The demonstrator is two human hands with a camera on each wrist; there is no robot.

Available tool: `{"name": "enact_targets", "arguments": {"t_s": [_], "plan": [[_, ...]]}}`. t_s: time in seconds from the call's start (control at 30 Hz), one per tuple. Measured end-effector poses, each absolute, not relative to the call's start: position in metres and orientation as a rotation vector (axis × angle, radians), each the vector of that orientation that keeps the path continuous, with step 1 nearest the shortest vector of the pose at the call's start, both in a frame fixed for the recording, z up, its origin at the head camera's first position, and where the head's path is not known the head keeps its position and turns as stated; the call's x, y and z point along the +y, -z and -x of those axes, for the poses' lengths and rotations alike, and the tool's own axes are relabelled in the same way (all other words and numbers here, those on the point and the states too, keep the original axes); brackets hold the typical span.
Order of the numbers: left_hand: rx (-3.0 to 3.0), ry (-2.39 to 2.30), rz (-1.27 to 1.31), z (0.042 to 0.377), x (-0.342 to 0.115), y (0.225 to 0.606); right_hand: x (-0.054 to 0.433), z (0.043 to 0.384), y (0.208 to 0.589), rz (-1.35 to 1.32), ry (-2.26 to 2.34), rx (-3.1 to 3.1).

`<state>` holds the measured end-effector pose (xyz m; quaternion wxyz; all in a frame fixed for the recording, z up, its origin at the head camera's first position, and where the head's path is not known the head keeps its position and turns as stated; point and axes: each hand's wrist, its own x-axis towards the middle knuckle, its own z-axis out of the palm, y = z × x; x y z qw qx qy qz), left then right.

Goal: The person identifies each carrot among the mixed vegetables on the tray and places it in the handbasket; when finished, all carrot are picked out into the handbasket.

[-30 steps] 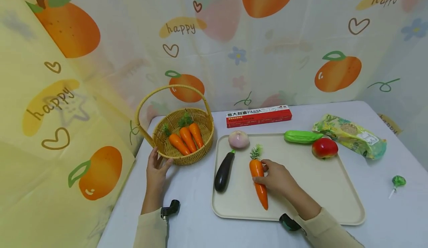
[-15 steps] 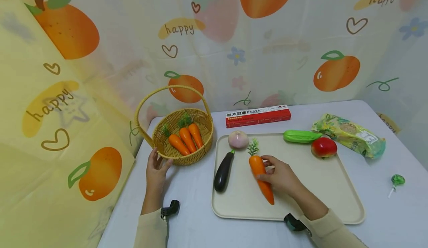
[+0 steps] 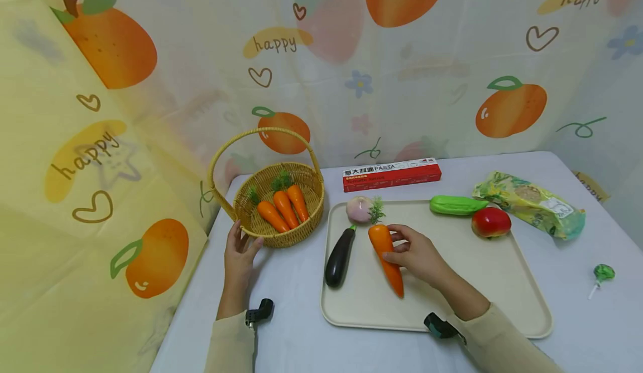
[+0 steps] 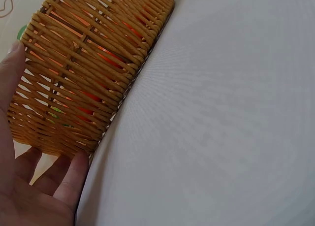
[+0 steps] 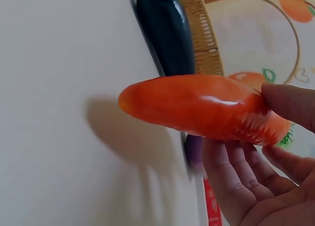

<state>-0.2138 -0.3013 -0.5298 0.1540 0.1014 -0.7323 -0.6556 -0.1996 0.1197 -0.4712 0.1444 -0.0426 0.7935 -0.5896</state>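
Note:
My right hand pinches an orange carrot with a green top between thumb and fingers. The right wrist view shows this carrot raised above the tray, its shadow below. My left hand holds the near left side of a wicker basket, thumb and fingers spread around its wall. In the left wrist view the basket weave lies against the fingertips. Inside the basket rest three more carrots. An eggplant and a pale purple onion lie left of the held carrot.
The beige tray also bears a green ridged vegetable and a red fruit. Behind it stands a red pasta box. A patterned bag and a green lollipop lie to the right. A printed curtain closes the back.
The right hand has lifted the carrot from the tray and moved it away from me and slightly left, so its leaves now overlap the onion. The left hand stays at the basket.

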Motion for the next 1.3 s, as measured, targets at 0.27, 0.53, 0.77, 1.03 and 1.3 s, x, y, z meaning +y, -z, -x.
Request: {"name": "enact_targets", "arguments": {"t_s": [0.27, 0.53, 0.77, 1.03, 1.3], "plan": [[-2.11, 1.925, -0.316, 0.205, -0.294, 0.51, 0.098, 0.216, 0.469, 0.195, 1.72, 2.252], [-2.143, 1.911, -0.345, 0.206, -0.296, 0.513, 0.072, 0.234, 0.464, 0.261, 1.757, 2.218], [-2.144, 1.877, -0.329, 0.211, -0.303, 0.531, 0.051, 0.25, 0.457, 0.322, 1.79, 2.189], [-2.141, 1.854, -0.322, 0.213, -0.304, 0.532, 0.025, 0.273, 0.443, 0.392, 1.727, 2.242], [-2.123, 1.88, -0.306, 0.211, -0.3, 0.528, 0.001, 0.292, 0.427, 0.453, 1.705, 2.218]]}}
